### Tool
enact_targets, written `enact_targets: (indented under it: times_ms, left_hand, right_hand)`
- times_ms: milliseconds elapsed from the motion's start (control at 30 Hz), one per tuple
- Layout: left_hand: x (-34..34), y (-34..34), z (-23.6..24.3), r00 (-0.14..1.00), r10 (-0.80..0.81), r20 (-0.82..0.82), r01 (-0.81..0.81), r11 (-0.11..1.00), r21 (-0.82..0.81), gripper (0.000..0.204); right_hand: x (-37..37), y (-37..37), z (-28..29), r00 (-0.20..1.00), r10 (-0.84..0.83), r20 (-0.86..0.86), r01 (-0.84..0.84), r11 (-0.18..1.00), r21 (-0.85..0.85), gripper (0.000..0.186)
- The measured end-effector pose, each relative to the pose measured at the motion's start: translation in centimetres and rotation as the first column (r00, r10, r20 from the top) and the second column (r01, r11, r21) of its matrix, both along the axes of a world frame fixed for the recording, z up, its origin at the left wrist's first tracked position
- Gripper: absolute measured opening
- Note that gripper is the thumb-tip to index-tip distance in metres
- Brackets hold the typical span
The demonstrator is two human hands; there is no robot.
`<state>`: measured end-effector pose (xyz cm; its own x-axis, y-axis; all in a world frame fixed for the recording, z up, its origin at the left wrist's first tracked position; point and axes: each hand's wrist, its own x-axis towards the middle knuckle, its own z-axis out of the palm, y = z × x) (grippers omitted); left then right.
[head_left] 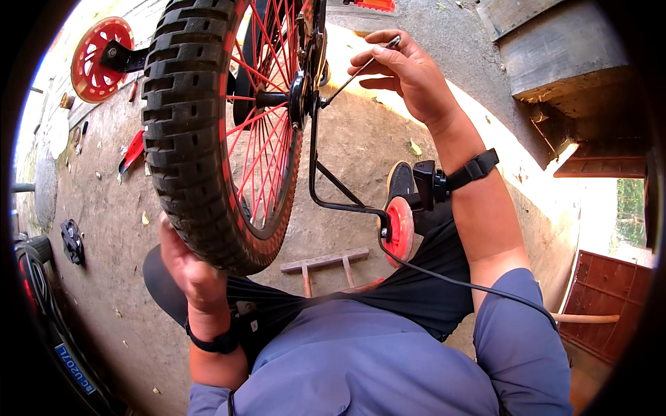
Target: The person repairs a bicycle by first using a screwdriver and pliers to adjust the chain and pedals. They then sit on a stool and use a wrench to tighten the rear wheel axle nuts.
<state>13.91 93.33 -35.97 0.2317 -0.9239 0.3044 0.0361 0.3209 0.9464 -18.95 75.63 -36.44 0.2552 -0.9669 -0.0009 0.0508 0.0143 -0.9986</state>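
A small bicycle's wheel stands before me with a chunky black tyre and red spokes. My left hand grips the tyre's near lower part, its fingers partly hidden behind the rubber. Raised to the right of the hub, my right hand pinches a slim metal rod-like tool; its lower end meets the axle end. From there a bent black bracket runs down to a red training wheel. A second red training wheel is out at the upper left.
Below the wheel, a small wooden frame lies between my legs. A red-and-black tool and a black pedal-like part rest on the floor at left. Another vehicle's black tyre is lower left; a concrete ledge stands upper right.
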Motion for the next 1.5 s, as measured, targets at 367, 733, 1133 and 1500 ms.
enact_targets:
  times_ms: [367,733,1133,1500]
  left_hand:
    - [-2.8,4.3,4.2,0.777,-0.077,0.625,0.282,0.930,-0.235,0.019]
    - [-9.0,5.6,0.1,0.448,-0.458,0.768,0.439,0.861,0.257,0.020]
    - [-11.4,1.4,-5.7,0.801,-0.152,-0.579,0.575,0.462,0.675,0.018]
    - [-12.0,1.1,-2.9,0.805,-0.171,-0.568,0.537,0.617,0.575,0.012]
  right_hand:
    - [0.0,-0.3,0.1,1.000,-0.005,-0.001,0.005,0.999,-0.042,0.033]
    - [0.2,-0.4,-0.1,1.000,0.015,0.026,-0.015,1.000,-0.026,0.031]
    - [0.5,-0.3,0.1,0.997,0.015,0.074,-0.013,1.000,-0.021,0.033]
    - [0.0,-0.1,0.1,0.999,0.004,0.047,-0.004,1.000,-0.009,0.032]
